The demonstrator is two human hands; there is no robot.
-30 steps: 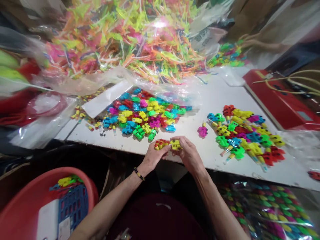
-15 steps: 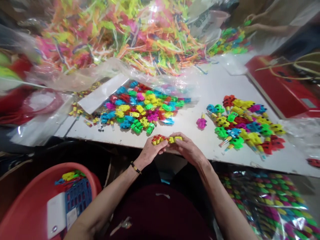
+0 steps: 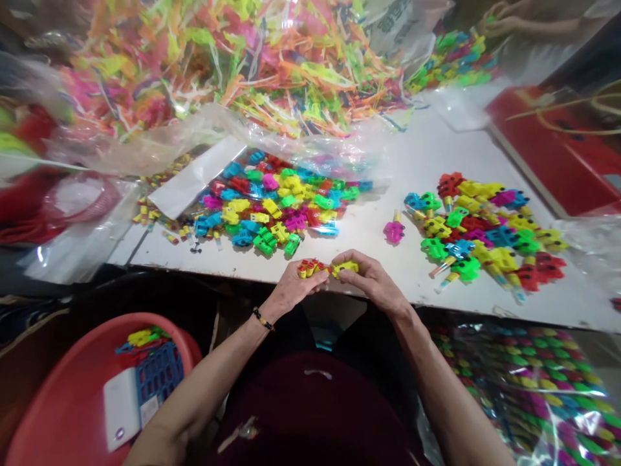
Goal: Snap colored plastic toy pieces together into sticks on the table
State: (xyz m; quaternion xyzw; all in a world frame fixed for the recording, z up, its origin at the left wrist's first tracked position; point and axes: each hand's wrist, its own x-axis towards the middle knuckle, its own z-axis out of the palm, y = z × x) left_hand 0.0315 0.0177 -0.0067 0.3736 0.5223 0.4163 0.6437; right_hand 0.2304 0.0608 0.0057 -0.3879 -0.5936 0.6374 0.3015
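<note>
While the left hand (image 3: 290,286) clutches red-and-yellow tubes (image 3: 310,268), the right hand (image 3: 378,285) has its grip pinched on a yellow toy piece (image 3: 346,266) by the near edge of the tabletop (image 3: 417,145). Probably light, stiff, kinda slick plastic; I'd grab its sides. Chunky body; tubes look stubby, round.

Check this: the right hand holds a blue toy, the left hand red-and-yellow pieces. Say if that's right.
Not blue: the head view shows a yellow toy in the right hand. The left hand does hold red-and-yellow pieces.
</note>
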